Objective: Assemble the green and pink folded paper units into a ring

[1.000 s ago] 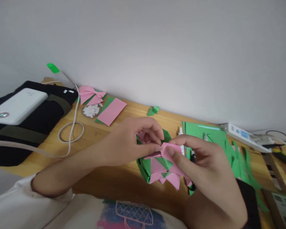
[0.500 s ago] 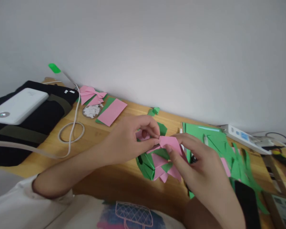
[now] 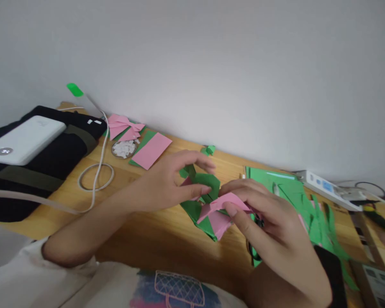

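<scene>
A folded paper craft (image 3: 220, 222) in pink and green hangs above the wooden table, its inner green folds partly covered by fingers. My right hand (image 3: 269, 218) pinches the pink paper at its right side between thumb and fingers. On the other side, my left hand (image 3: 176, 179) is open, with thumb and fingers spread apart around the green part. Its thumb tip lies against or just in front of the paper; which of these I cannot tell.
Pink rectangles (image 3: 152, 150) over green ones, a small dish of white bits (image 3: 124, 149) and folded pink pieces (image 3: 123, 126) lie back left. A white power bank (image 3: 28, 139) rests on black cloth (image 3: 73, 149). Green paper (image 3: 272, 175) and a power strip (image 3: 327, 188) are at right.
My left fingers have parted from their pinch on the pink paper. The paper craft has turned, now showing more of its green inside. My right hand still holds it.
</scene>
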